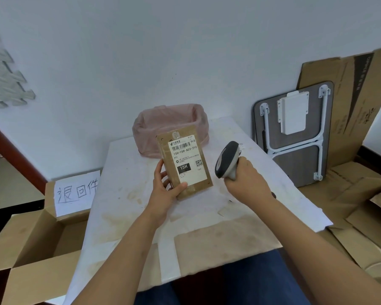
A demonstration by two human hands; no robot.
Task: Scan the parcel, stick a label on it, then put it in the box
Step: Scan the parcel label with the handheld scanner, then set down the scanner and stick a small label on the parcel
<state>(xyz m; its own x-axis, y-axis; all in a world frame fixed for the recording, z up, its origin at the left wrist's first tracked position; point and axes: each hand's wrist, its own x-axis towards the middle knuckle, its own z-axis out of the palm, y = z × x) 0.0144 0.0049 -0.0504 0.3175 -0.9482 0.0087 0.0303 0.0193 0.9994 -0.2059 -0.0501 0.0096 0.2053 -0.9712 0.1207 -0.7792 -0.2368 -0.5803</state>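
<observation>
My left hand (pixel 166 186) grips a flat brown parcel (pixel 185 159) by its lower left corner and holds it upright above the table, its white shipping label with a barcode facing me. To its right, my right hand (pixel 244 179) is closed on the handle of a grey and black barcode scanner (pixel 227 159), whose head tilts toward the parcel's right edge with a small gap between them. An open cardboard box (pixel 37 236) with a handwritten paper sign stands at the lower left, beside the table.
The white, stained table (pixel 128 194) carries a bin lined with a pink plastic bag (pixel 169 122) at its far end, just behind the parcel. A folded small table (pixel 295 133) and flattened cardboard (pixel 361 106) lean on the wall at right. More cardboard lies on the floor at right.
</observation>
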